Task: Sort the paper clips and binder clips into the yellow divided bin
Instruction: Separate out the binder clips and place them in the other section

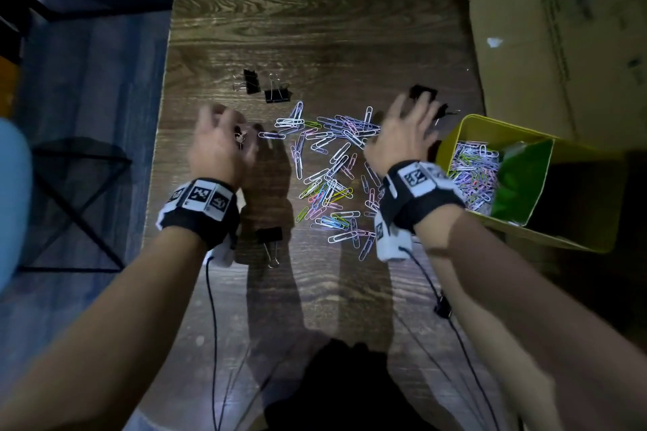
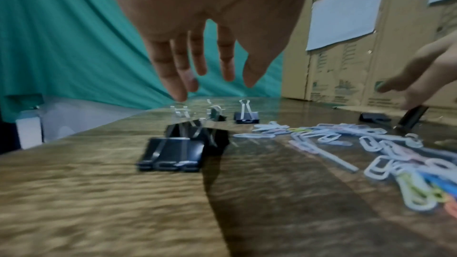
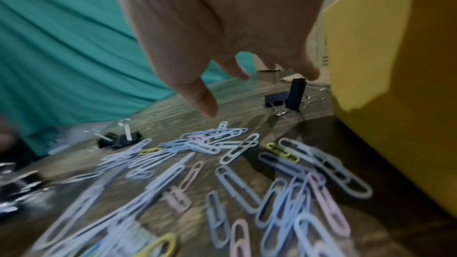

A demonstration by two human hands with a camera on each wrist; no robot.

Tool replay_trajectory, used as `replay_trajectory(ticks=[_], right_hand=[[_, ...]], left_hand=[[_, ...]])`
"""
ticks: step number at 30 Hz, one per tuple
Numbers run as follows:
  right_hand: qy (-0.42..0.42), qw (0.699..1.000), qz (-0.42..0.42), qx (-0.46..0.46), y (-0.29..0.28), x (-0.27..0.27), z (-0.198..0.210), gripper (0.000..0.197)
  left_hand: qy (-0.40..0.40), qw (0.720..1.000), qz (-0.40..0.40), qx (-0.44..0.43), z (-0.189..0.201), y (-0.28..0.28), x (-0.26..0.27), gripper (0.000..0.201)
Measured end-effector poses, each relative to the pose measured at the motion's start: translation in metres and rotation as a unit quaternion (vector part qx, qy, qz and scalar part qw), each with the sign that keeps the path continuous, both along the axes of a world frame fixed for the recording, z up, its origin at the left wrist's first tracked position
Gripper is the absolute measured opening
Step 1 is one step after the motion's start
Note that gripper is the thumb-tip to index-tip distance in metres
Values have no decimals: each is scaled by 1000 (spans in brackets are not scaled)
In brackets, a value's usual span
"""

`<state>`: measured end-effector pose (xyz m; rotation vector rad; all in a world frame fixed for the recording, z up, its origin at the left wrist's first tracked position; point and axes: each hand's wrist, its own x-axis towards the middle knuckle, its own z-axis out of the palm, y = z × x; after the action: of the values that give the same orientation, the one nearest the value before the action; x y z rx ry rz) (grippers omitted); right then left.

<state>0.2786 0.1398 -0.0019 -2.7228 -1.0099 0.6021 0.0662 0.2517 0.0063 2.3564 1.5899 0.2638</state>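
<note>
Both hands hover above the worktop (image 1: pixel 315 28), fingers apart, each grip empty. Left hand (image 1: pixel 218 143) is over two binder clips (image 2: pixel 183 144); right hand (image 1: pixel 402 136) is over another pair (image 3: pixel 289 99). Paper clips (image 1: pixel 332 175) lie scattered between them. The yellow divided bin (image 1: pixel 455 140), at right, holds paper clips in one compartment.
</note>
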Motion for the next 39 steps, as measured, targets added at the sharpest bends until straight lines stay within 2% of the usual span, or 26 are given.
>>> replay_trajectory(ticks=[3,7,9,12,17,22,26,30,34,37,39], right_hand=[[14,992,92,85,-18,-26,-2,73],[64,980,143,126,-59,-48,-17,62],[56,983,132,113,-76,-51,-25,63],[59,993,68,76,-91,-48,-31,64],[79,993,57,70,-99,-40,-29,66],[122,989,48,66,-111,-31,-17,64],[119,989,31,83,-115,-23,-22,65],[105,991,40,70,-110,-16,-35,71],[82,992,94,27,-105,-20,-43,71],[81,989,124,30,-112,-30,-45,71],[81,987,131,43,-121,-34,-44,72]], left_hand=[[-42,993,-106,-41,-15,1,25,29],[29,982,-151,-112,-43,9,49,55],[56,979,-137,-142,-50,7,57,58],[115,968,-135,-176,-54,-8,65,60],[105,960,-197,-166,-54,-51,60,57],[37,971,-189,-138,-55,-21,83,53],[128,952,-234,-148,-54,13,107,57],[194,928,-275,-159,-63,-5,107,56],[198,921,-294,-160,-62,-46,90,58],[207,924,-284,-149,-56,-77,79,60],[164,936,-265,-163,-51,-76,85,60]])
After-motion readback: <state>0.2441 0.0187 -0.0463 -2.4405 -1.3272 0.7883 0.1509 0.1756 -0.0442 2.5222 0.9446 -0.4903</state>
